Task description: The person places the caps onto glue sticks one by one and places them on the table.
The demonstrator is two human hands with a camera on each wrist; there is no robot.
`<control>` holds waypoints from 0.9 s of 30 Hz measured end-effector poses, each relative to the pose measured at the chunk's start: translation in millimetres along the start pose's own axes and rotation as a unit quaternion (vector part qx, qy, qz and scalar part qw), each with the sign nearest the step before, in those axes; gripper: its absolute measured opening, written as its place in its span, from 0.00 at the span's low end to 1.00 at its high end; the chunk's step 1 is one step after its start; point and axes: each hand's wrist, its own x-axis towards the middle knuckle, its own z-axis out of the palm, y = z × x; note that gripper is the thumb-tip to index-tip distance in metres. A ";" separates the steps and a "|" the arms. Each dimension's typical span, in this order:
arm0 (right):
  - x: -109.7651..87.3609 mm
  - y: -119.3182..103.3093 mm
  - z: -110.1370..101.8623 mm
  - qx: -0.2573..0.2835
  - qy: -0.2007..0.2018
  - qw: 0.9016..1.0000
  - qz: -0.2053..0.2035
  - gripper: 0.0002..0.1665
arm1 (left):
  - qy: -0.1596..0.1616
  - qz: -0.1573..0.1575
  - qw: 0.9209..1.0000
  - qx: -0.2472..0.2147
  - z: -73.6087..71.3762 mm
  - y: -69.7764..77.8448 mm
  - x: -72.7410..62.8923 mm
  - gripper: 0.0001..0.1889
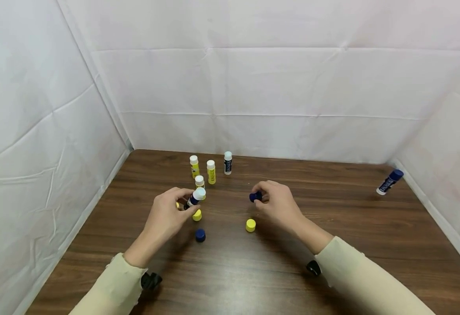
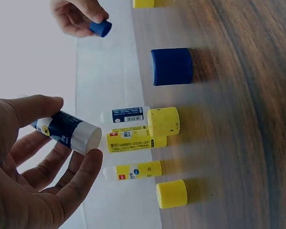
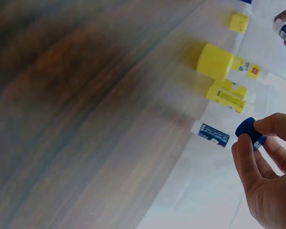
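My left hand [image 1: 168, 214] holds a dark blue glue stick [image 2: 69, 131] between thumb and fingers, tilted and off the table, its white end bare of a cap. Over the table's middle, my right hand [image 1: 279, 203] pinches a small blue cap [image 3: 248, 128] with thumb and fingertips. A second blue cap [image 1: 200, 235] lies on the table near the left hand. Beside that hand are a yellow cap [image 1: 197, 215] and another yellow cap [image 1: 177, 204], mostly hidden by its fingers. One more yellow cap [image 1: 251, 225] sits just below the right hand.
Uncapped glue sticks stand behind the left hand: yellow ones [image 1: 211, 173] and a blue one [image 1: 228, 163]. At the far right is a blue-capped glue stick [image 1: 390, 182]. White cloth walls [image 1: 253, 135] border the wooden table [image 1: 230, 275] at the back and sides.
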 end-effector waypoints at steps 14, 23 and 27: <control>-25.3 -17.3 -12.2 0.126 0.027 0.990 0.064 0.14 | 0.026 0.016 0.999 0.030 -5.6 4.9 -6.0 0.15; -34.9 -24.3 -12.7 0.209 0.021 0.972 0.101 0.14 | 0.030 0.033 0.998 0.045 -6.1 10.9 -10.5 0.14; -37.0 -24.7 -12.3 0.250 0.018 0.962 0.109 0.15 | 0.038 0.042 0.997 0.061 -6.2 11.7 -12.1 0.15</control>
